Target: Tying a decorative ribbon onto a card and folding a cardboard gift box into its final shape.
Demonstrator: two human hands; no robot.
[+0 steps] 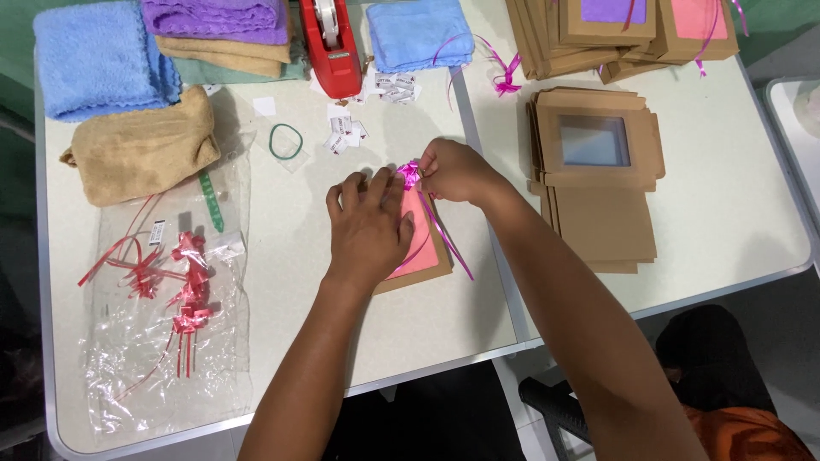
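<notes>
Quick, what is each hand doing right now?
Left hand: open, pressed flat on the brown box.
Right hand: closed, pinching the pink ribbon bow at the box's top edge.

Both arms are bare from the elbow down, with no sleeves. The left hand [369,229] and the right hand [457,171] wear no gloves, rings or watch.

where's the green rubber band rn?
Head view, upper left of centre: the green rubber band lies flat on the table, between the tan towel and the small paper labels, just below the red tape dispenser.
</notes>
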